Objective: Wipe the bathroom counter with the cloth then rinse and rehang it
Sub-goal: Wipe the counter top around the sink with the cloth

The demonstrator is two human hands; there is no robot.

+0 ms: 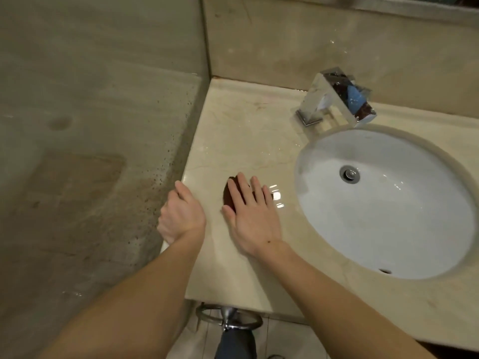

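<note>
A small dark red-brown cloth [229, 196] lies flat on the beige marble counter [241, 130], left of the sink. My right hand [250, 216] presses down on it with fingers spread, covering most of it. My left hand [181, 216] rests at the counter's left edge, fingers curled over the rim against the wall, holding nothing I can see. The counter surface near the cloth shines wet.
A white round sink [383, 242] with a metal drain [350, 173] sits to the right. A square chrome faucet [337, 99] stands behind it. A tiled wall [90, 125] closes the left side. A chrome ring holder [229, 318] hangs below the counter's front edge.
</note>
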